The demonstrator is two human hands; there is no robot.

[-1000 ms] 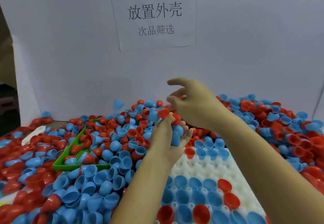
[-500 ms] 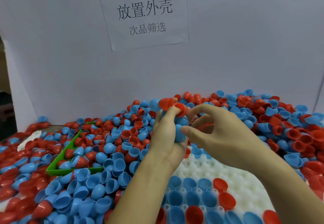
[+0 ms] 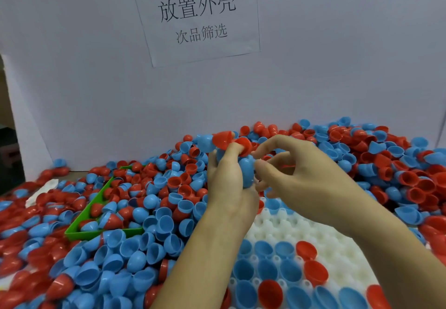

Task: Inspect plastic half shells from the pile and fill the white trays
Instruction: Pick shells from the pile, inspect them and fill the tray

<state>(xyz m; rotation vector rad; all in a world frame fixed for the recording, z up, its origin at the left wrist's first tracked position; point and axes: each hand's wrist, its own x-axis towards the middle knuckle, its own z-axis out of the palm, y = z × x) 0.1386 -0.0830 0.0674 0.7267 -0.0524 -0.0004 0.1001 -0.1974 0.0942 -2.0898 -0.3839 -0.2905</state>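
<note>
My left hand (image 3: 226, 183), raised and curled, grips several red and blue half shells (image 3: 246, 171); my right hand (image 3: 299, 175) pinches at them, holding nothing I can discern. Below: white tray (image 3: 342, 255), part-filled. Around: shell pile (image 3: 386, 163), green bin (image 3: 96, 212) half-buried.

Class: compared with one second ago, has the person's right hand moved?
Yes. The right hand has dropped from above the left hand to beside it, lower against the white tray.
</note>
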